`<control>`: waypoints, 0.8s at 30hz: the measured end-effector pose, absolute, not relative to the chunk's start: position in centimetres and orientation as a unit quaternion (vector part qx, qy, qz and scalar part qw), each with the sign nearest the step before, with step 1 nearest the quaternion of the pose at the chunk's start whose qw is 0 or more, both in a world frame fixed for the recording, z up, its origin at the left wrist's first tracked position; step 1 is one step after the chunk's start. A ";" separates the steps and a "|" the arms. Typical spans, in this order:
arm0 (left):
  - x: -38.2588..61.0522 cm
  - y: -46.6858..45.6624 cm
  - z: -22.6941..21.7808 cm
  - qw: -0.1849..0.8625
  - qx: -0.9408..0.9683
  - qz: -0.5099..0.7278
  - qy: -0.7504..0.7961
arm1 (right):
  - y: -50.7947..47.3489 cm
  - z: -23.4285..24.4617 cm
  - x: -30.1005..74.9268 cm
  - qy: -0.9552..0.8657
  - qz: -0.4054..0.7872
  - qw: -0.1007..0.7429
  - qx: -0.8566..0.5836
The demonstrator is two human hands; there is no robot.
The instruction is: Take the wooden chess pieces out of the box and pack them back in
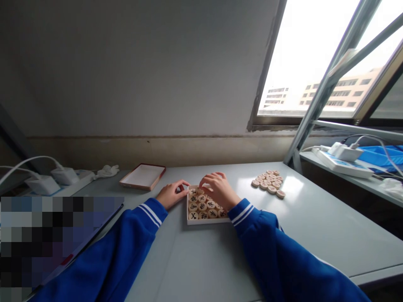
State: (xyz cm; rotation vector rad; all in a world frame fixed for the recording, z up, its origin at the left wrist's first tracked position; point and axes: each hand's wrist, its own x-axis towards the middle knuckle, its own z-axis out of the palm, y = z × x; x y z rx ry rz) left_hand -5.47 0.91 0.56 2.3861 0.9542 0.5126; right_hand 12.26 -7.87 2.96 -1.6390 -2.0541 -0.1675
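A shallow white-walled box lies on the desk in front of me, filled with rows of round wooden Chinese chess pieces marked with dark characters. My left hand is at the box's far left corner, its thumb and index finger curled against the rim. Over the far rows, my right hand bends down with fingertips together on a chess piece near the far left; the fingers partly hide it. The right hand also covers the box's far right part.
Several light chess pieces with reddish marks lie grouped at the right. The box lid rests inside up at the back left. Power strips with plugs stand left and on a right shelf. A metal post rises at right.
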 end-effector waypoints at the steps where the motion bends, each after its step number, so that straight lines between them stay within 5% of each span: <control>1: -5.5 0.9 0.5 0.255 0.880 0.187 0.353 | -8.0 3.2 13.1 -0.746 -0.045 0.271 -0.606; 5: -5.4 1.0 0.4 0.253 0.881 0.184 0.355 | -8.4 3.7 16.3 -0.726 0.023 0.301 -0.618; 13: -5.4 0.9 0.5 0.258 0.880 0.186 0.353 | -7.8 2.0 13.4 -0.792 -0.045 0.199 -0.575; 24: -5.3 0.6 0.8 0.251 0.880 0.181 0.360 | -8.1 3.6 16.0 -0.785 0.035 0.237 -0.571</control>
